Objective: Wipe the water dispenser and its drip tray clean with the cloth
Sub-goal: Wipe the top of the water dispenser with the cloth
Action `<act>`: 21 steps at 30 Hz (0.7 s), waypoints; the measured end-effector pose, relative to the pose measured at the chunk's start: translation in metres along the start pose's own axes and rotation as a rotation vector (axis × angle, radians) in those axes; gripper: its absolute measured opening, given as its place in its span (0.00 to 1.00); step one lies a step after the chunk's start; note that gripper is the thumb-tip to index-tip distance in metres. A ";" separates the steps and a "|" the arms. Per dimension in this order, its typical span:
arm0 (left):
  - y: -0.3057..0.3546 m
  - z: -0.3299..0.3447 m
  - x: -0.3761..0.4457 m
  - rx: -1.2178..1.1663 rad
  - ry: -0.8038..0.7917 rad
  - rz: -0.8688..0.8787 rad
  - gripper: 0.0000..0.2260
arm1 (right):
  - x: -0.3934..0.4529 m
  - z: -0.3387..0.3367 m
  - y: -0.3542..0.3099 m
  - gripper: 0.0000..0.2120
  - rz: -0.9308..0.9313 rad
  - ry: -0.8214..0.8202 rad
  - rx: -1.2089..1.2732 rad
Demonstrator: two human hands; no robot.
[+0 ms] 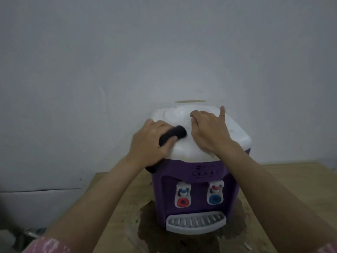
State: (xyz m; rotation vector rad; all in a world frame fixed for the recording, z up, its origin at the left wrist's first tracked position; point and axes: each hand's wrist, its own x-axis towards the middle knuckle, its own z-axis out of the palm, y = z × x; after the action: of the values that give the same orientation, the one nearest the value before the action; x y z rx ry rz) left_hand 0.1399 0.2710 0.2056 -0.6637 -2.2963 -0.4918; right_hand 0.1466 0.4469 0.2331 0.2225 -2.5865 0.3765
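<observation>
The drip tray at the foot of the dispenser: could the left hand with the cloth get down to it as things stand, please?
Probably yes. The left hand holds the black cloth on the white top, and nothing stands before the drip tray below the taps.

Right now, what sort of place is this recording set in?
Probably a plain room in a home or small workplace; it is hard to say which. A small purple water dispenser stands on a worn, stained wooden table against a bare pale wall. The left hand grips a dark cloth.
</observation>
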 end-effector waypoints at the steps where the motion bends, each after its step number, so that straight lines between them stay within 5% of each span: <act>1: 0.001 0.001 -0.005 -0.028 0.027 0.043 0.18 | 0.005 0.001 -0.004 0.13 -0.007 -0.015 -0.032; 5: -0.011 0.004 0.007 -0.124 -0.008 -0.083 0.21 | 0.017 0.012 -0.022 0.09 -0.056 -0.097 -0.074; 10: -0.036 0.005 0.031 -0.317 -0.120 -0.175 0.10 | 0.018 0.016 -0.023 0.14 0.000 -0.054 -0.072; 17: -0.066 0.020 0.065 -0.361 -0.156 -0.383 0.09 | 0.031 0.020 -0.021 0.13 -0.049 0.001 -0.121; 21: -0.062 0.015 0.057 -0.311 -0.169 -0.276 0.10 | 0.029 0.021 -0.021 0.13 -0.045 0.004 -0.113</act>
State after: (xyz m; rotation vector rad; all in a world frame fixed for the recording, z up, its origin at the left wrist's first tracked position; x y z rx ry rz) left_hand 0.0600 0.2474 0.2249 -0.5514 -2.5110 -0.9708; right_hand 0.1167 0.4180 0.2347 0.2393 -2.5841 0.2139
